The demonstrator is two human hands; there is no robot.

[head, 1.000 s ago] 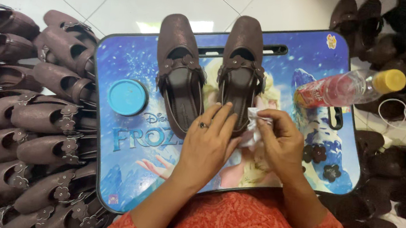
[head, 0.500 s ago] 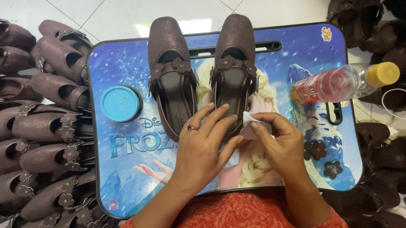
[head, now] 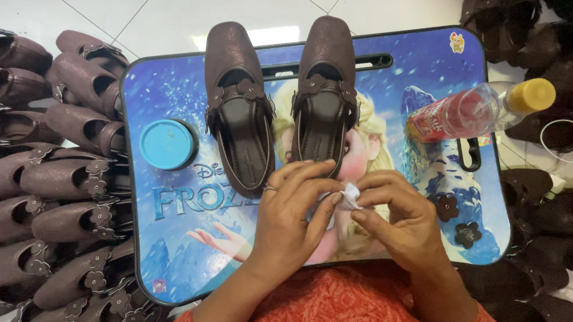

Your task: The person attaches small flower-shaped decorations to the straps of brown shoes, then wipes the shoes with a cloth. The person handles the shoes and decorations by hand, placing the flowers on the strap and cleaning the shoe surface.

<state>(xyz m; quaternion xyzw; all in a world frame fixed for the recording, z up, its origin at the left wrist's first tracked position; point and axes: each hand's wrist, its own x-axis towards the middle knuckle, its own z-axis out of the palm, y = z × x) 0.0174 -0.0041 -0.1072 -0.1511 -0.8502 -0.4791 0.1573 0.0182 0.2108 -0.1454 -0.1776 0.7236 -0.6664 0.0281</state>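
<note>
Left hand [head: 292, 213] and right hand [head: 395, 219] meet above lap surface [head: 155, 239]; fingers [head: 367, 189] of both pinched on small white cloth [head: 350, 195], just below heel of right brown shoe [head: 325, 95], close for working

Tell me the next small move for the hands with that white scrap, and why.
Probably carry the white scrap forward to the heel of the right-hand shoe. Both the left hand and the right hand pinch it just short of that heel, the left fingertips already touching the shoe, while the other shoe lies apart on the blue tray.
</note>
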